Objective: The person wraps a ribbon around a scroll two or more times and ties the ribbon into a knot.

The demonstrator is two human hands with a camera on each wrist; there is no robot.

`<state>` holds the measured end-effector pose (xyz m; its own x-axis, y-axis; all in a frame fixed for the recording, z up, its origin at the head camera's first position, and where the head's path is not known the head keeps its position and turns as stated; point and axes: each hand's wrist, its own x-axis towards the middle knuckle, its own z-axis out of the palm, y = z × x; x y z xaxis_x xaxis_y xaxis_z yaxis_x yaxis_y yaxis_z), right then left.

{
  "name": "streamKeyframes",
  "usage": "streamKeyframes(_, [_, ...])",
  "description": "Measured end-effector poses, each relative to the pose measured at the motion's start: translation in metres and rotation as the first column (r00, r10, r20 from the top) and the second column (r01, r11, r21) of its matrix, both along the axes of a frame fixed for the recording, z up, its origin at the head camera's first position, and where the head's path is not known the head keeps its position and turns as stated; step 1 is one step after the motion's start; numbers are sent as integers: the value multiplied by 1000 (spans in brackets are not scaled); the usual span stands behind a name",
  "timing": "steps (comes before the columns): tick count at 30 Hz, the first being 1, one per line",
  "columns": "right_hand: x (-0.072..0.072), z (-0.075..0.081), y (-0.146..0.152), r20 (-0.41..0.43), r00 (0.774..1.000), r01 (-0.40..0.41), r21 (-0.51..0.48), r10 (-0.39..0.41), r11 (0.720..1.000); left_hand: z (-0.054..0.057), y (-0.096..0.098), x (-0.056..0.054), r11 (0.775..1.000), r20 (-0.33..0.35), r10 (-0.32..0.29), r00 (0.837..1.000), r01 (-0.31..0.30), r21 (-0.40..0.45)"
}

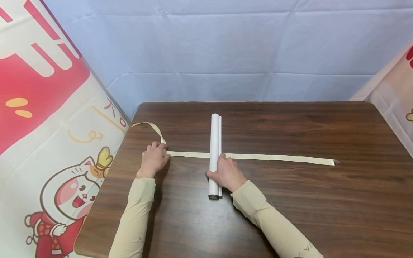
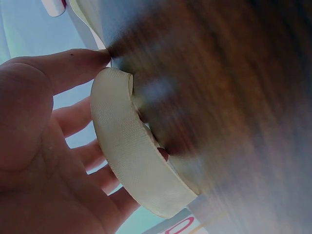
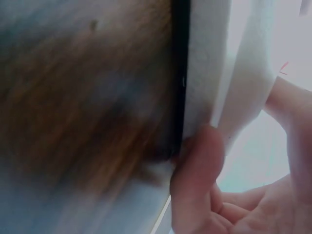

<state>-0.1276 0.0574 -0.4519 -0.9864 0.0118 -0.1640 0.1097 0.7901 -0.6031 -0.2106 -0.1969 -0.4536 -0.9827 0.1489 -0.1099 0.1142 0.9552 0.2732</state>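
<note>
On the tabletop [image 1: 322,215], left of its middle, one white roll [image 1: 214,139], pointing away from the person, with its long axis near to far. Dark at the near end, with a loose edge along the right side. Crossing it nearly at right angles, apparently underneath: one cream ribbon [image 1: 277,157], almost straight from the left hand [image 1: 152,159] to a frayed right end, then curling toward the far left beyond that hand. Two hands in all. At the right hand [image 1: 229,172], grip closed about the roll, thumb to one side, fingers to the other. At the left, grip curved about the ribbon, thumb and fingers against it, with a loop bowed under the palm. Behind, a blue cloth [image 1: 209,43].
</note>
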Motion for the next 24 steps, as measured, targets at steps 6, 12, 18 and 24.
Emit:
streamKeyframes(6, [1,0,0,9,1000,-4,15,4,1000,-1,-1,0,1000,3,-2,1000,2,0])
streamKeyframes(12, [1,-1,1,45,999,-12,20,11,1000,-2,-3,0,1000,3,-2,1000,2,-1])
streamKeyframes(18, [2,0,7,54,998,-23,-24,24,999,-1,-3,1,1000,-6,-10,1000,10,8])
streamKeyframes(24, [-1,3,36,-4,999,-47,18,47,999,0,-3,-1,999,-11,-29,1000,29,13])
